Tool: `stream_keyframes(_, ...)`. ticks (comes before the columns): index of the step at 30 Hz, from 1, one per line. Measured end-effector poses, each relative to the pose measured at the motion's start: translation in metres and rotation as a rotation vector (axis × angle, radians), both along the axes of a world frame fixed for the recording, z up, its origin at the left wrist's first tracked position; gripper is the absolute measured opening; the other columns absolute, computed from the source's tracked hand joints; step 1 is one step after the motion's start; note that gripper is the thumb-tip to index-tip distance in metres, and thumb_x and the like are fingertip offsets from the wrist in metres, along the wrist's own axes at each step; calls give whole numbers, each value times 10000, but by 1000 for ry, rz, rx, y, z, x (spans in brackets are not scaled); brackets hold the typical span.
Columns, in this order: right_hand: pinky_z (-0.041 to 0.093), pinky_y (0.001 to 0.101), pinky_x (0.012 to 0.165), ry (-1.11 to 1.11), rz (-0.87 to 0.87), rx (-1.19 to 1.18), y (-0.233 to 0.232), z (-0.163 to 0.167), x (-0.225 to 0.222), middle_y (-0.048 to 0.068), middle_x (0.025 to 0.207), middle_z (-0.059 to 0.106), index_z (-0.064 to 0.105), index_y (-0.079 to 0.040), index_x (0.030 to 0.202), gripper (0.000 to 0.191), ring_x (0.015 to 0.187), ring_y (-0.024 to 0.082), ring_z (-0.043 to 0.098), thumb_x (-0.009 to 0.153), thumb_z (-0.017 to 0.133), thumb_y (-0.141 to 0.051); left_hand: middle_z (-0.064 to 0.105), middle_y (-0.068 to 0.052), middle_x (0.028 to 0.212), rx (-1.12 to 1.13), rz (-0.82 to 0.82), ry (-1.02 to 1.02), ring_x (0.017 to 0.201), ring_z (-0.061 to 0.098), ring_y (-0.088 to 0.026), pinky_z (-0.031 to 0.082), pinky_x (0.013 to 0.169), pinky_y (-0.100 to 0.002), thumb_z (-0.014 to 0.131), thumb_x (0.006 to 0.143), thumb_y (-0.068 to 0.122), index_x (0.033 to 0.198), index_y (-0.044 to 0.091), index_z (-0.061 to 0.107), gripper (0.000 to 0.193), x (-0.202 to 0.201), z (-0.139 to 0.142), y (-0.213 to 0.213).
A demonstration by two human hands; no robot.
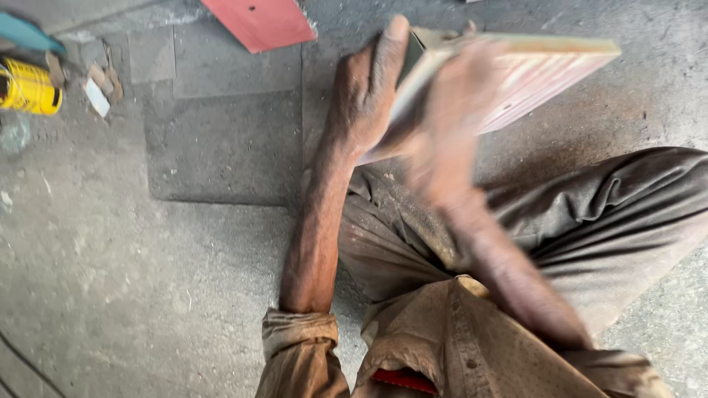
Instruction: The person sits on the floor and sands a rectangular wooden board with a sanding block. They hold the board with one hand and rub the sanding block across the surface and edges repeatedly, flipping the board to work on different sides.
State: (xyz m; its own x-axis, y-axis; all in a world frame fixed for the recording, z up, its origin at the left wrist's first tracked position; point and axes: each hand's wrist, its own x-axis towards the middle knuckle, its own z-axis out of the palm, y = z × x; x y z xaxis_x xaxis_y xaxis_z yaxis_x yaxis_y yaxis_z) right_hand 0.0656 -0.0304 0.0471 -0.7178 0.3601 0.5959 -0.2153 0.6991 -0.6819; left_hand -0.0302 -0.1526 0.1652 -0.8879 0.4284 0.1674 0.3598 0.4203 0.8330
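Nearest the lens: dusty tan shirt (472, 346) with rolled cuffs, bottom edge of view, a bit of red showing under the placket. Grey-brown trousers (612, 214) over a raised knee at right.

Surface: rough grey concrete floor (110, 280), gritty, with a darker square slab (221, 140) set in it. Upper left: yellow can (28, 88) on its side, small scraps beside it, a teal object cut off at the corner. Red panel (262, 21) cut off by the top edge.

Hard to read: right hand (450, 125) is motion-blurred across the board's face; fingers can't be told apart, grip unclear.

Left hand (365, 88) clamps the board's near end, thumb pressed up along the edge, other fingers hidden behind.

Board (538, 66): flat pale wooden piece, held in the air above the knee, tilted, thin edge showing layers, pinkish face, far end upper right.
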Motion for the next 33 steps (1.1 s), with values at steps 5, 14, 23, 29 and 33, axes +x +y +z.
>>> stream_keyframes(5,58,545,1407,96,102,-738,48,11,-6,136,1816,16,40,-102,1726,759,1707,300,26,1174,383,-494,617,-49,738,71,-53,17,675,621,-126,498,566,-353,313,1129,622,1004,68,704,690,-1,-4,-3)
stream_keyframes(14,256,540,1212,-495,224,318,130,30,20,232,1577,455,373,-20,1585,824,1468,380,383,823,682,-71,659,-66,784,61,82,-53,732,651,-172,540,607,-388,306,1113,632,1054,34,728,734,-5,-11,-34)
stream_keyframes(23,522,501,1053,-673,-46,-343,280,-87,38,127,1360,643,525,-109,1528,455,1203,260,664,1127,398,-282,622,-49,842,54,96,51,796,576,-149,484,710,-361,317,1155,569,1040,-29,683,710,1,-6,-50)
stream_keyframes(29,438,588,1161,-65,43,-1703,217,-164,-15,130,1451,577,393,-74,1585,803,1373,326,544,1015,427,-639,656,-39,850,48,107,37,814,608,-140,514,735,-360,313,1143,617,1029,-31,683,754,3,-10,-50)
stream_keyframes(33,419,565,1263,133,320,-1733,172,-159,-48,141,1576,528,409,-71,1582,783,1495,347,489,1015,499,-604,640,-38,844,125,160,9,805,594,-159,509,730,-363,345,1126,644,1013,-7,681,742,-4,-37,-73)
